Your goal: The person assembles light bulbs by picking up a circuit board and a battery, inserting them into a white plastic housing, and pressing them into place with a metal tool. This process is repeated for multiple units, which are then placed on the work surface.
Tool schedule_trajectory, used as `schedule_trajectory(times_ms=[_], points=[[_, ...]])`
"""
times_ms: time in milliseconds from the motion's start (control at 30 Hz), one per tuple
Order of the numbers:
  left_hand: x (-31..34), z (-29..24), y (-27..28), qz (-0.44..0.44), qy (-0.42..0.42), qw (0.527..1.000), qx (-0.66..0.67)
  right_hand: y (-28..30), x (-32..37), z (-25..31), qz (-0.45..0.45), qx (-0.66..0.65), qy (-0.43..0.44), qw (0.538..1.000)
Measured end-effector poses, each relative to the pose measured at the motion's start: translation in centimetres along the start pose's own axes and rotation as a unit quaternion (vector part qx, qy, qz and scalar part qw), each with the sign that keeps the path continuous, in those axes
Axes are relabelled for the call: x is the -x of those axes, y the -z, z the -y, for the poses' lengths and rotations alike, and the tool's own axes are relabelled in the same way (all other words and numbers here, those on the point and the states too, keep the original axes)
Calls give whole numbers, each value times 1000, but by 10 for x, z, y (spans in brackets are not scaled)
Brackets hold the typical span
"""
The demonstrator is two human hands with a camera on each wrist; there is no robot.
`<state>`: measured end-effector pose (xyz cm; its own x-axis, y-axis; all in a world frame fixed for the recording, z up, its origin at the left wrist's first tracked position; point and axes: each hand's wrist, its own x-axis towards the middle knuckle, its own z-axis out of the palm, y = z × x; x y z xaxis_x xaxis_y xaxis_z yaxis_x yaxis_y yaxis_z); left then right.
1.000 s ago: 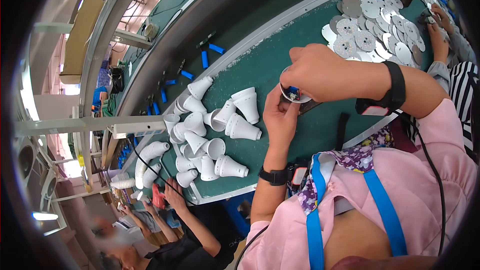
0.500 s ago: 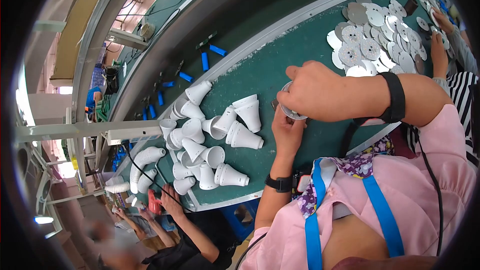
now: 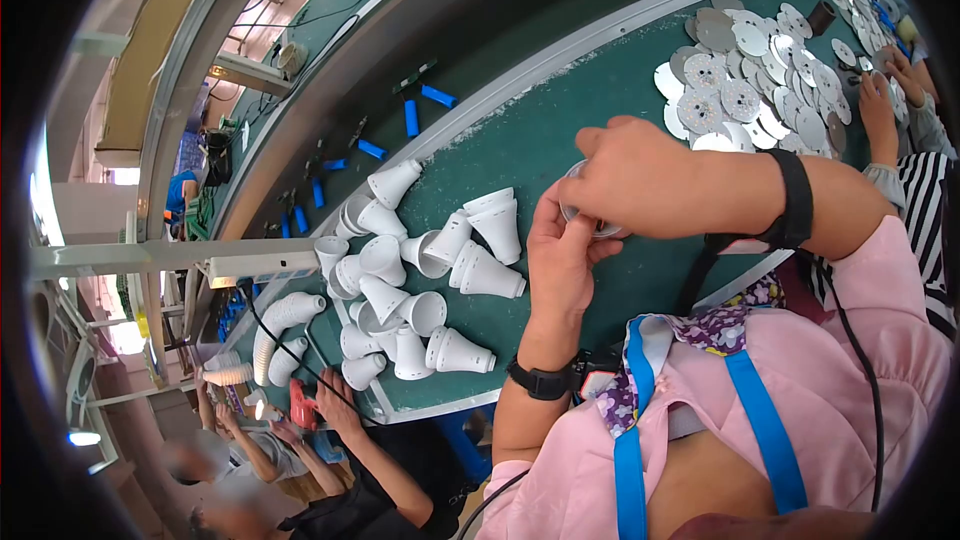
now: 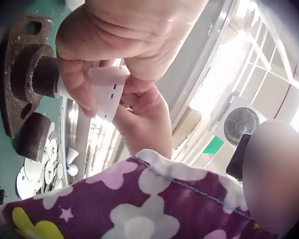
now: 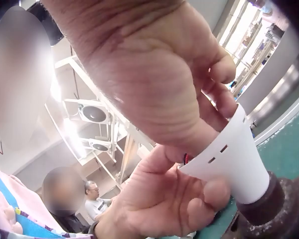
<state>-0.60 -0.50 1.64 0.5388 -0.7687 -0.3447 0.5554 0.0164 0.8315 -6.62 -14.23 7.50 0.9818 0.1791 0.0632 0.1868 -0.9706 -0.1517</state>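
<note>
Your left hand grips the white cup, its narrow end meeting a dark post; your right hand reaches into its mouth, any grasp hidden. Beyond, stacked cones and round discs lie on the worktop.

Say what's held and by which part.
White cup, by its outer side, in the left hand; the right hand reaches into its mouth, grip hidden.
</note>
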Motion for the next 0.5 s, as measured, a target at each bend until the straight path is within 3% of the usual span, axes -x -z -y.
schedule_trajectory(times_ms=[67, 100, 167, 200, 267, 400, 500], points=[[1, -1, 1, 1, -3, 1000, -3, 2, 13, -11, -96, -161, 24, 982], [1, -1, 2, 12, 4, 1000, 10, -3, 23, -14, -94, -161, 28, 982], [1, -1, 3, 20, 9, 999, 27, -23, 49, -19, -275, -136, -192, 932], [2, -2, 1, 14, 10, 1000, 26, -38, 61, -17, -275, -135, -192, 933], [1, -3, -1, 12, 10, 1000, 24, -72, 80, -12, -49, 22, -305, 951], [1, 0, -1, 3, -4, 1000, 0, -100, 87, -13, -127, 132, -242, 953], [0, 1, 0, 5, -11, 1000, 5, -112, 87, -21, -176, 83, -237, 952]])
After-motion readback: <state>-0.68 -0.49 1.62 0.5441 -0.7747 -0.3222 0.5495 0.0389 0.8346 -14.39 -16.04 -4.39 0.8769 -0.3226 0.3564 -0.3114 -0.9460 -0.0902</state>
